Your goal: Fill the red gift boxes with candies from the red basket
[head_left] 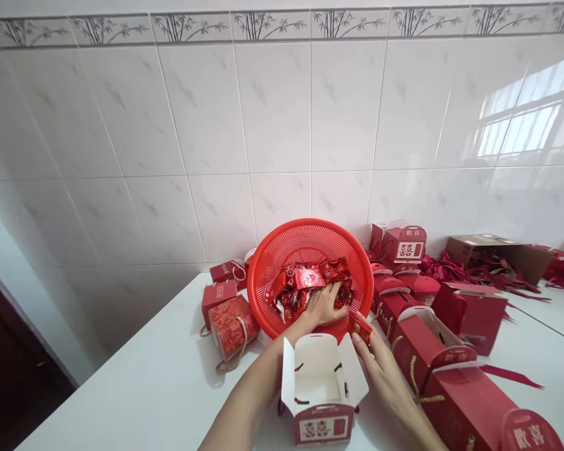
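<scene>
My left hand [325, 306] reaches into a red plastic basket [272, 247], its fingers apart among several shiny red wrapped candies [310, 277]. Some of its fingertips are hidden in the pile. At the basket's near right rim, my right hand [376, 351] pinches a red wrapped candy [360, 327]. Between my forearms stands a red gift box [323, 429] with white inner walls and its flaps spread. No candy shows inside it.
Finished-looking red boxes [220, 294] and a patterned box [228, 326] with rope handles sit left of the basket. More red boxes [432, 338] line the right side. A cardboard carton [498, 247] with dark red ribbons lies behind them. A tiled wall [282, 113] bounds the white table [136, 388].
</scene>
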Demonstrator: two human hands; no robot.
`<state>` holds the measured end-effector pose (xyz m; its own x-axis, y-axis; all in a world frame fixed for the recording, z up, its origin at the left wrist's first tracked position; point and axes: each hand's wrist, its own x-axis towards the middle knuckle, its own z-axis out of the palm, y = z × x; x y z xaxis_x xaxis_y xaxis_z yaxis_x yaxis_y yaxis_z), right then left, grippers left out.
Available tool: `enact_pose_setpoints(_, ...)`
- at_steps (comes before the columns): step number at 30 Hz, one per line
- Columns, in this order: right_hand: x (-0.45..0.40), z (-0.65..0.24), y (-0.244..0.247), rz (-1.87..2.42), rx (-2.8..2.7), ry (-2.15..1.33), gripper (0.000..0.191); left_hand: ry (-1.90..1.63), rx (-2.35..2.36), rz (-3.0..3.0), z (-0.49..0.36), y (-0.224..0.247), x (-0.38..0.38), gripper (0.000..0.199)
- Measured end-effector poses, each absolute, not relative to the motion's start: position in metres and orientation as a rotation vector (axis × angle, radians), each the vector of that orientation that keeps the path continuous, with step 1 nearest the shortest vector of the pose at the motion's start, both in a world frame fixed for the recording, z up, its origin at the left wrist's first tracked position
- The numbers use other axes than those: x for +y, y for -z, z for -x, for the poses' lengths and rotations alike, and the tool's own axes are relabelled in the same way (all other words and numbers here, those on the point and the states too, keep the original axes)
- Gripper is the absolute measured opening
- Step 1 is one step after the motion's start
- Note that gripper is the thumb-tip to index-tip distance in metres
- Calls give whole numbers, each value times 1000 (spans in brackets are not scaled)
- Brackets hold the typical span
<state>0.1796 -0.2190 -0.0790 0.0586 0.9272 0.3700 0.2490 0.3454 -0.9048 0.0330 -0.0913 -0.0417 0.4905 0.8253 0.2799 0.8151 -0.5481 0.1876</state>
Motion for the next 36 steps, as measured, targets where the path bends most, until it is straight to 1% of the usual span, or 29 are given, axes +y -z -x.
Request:
enact_pose_setpoints(9, -218, -180, 81, 1151, -1475, -774, 61, -529, 1467, -2670, -31, 42, -84, 65)
enact_pose_setpoints(14, -217, -180, 81, 1160, -1471, -784, 59, -485, 1472, -2649, -32, 41, -82, 63)
enact_pose_setpoints(19, -216, -181, 82, 1161, -1479, -775, 62, -469, 1482, -2597, -31, 35, -81, 52)
enact_pose_setpoints(24, -217, -180, 80, 1147, -1486, -764, 61, -401, 1479, -2518, -29, 30, -78, 44)
enact_pose_setpoints(30, -218, -178, 77, 1163, -1466, -751, 60, -321, 1475, -2439, -21, 25, -81, 41)
enact_pose_setpoints(32, -220, -178, 75, 1176, -1456, -743, 60, -321, 1463, -2428, -18, 21, -83, 38)
enact_pose_setpoints(36, -224, -177, 69, 1188, -1463, -736, 52, -388, 1435, -2420, -11, 13, -83, 33)
